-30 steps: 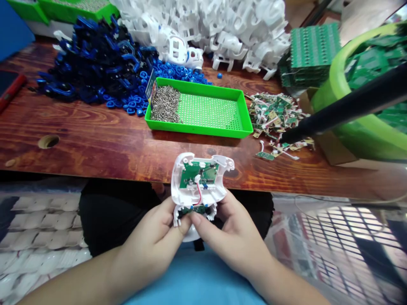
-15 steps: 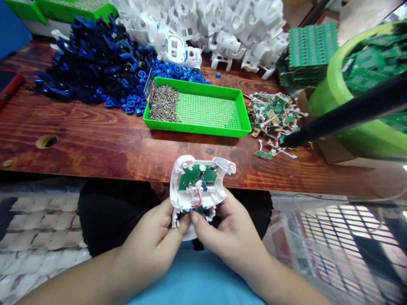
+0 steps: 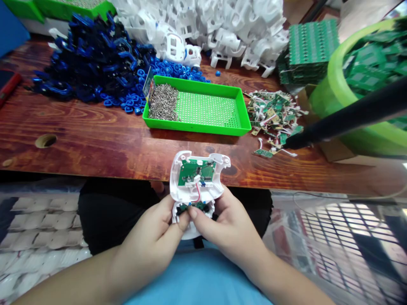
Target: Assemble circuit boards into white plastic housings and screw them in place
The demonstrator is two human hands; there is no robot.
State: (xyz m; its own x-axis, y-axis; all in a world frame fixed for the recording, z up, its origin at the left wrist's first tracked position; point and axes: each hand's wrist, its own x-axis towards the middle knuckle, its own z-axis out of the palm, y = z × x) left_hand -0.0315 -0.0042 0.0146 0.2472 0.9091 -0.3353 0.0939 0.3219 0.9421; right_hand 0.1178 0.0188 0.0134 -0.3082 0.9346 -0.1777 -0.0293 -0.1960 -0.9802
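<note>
Between both hands, at the table's front edge, is a white plastic housing (image 3: pixel 176 191) with a green circuit board (image 3: pixel 190 173) inside its upper part. A red-and-white wire (image 3: pixel 199 195) runs from that board down to a smaller green board (image 3: pixel 200 206) in the lower part. My left hand (image 3: pixel 159 231) is closed round the lower left side, thumb on the small board. From the right, my right hand (image 3: pixel 219 226) grips the lower part, its thumb tip beside the left thumb. Most fingers are hidden behind the housing.
A green tray (image 3: pixel 203 131) with small screws (image 3: pixel 163 103) stands behind the hands. Blue-black parts (image 3: pixel 92 63), blue buttons (image 3: pixel 130 101) and white shells (image 3: pixel 203 25) are heaped beyond. Small wired boards (image 3: pixel 275 112) lie right, near a black bar (image 3: pixel 346 112) and a green tub (image 3: pixel 330 84).
The upper part of the housing has tipped slightly, so more of the small board below shows. Both hands keep their grip almost in the same place.
</note>
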